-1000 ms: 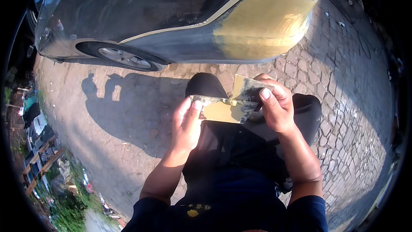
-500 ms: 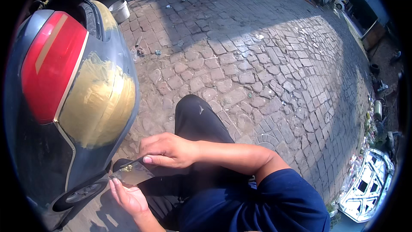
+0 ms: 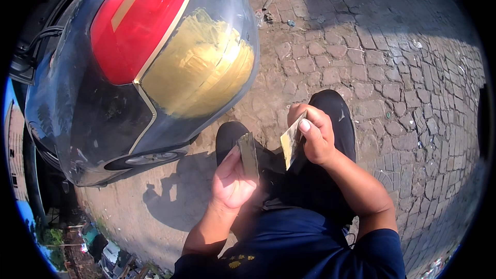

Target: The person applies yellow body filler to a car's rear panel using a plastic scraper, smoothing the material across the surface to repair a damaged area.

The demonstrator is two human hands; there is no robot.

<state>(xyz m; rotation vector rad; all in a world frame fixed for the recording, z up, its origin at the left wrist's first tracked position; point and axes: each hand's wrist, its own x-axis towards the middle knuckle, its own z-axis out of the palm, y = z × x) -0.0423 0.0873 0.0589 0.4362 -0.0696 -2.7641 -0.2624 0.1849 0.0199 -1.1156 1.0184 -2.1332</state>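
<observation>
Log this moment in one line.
left hand: holds plate; right hand: holds card, tan-smeared; plate and card: apart; car: tan patch beside red lamp

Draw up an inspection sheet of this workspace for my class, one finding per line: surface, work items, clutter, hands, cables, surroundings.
Surface: block paving, part sunlit, part shaded.
Work items: dark car with tan patch and red lamp, pale tape between them; grey-tan plate; yellow-smeared plate.
Clutter: small scrap on the paving, among other bits.
Hands: left hand holds the grey-tan plate; right hand grips the yellow-smeared plate, apart from the other.
Cables: dark curved strip at upper left; cable or trim, cannot tell.
Surroundings: jumbled items at lower left.
</observation>
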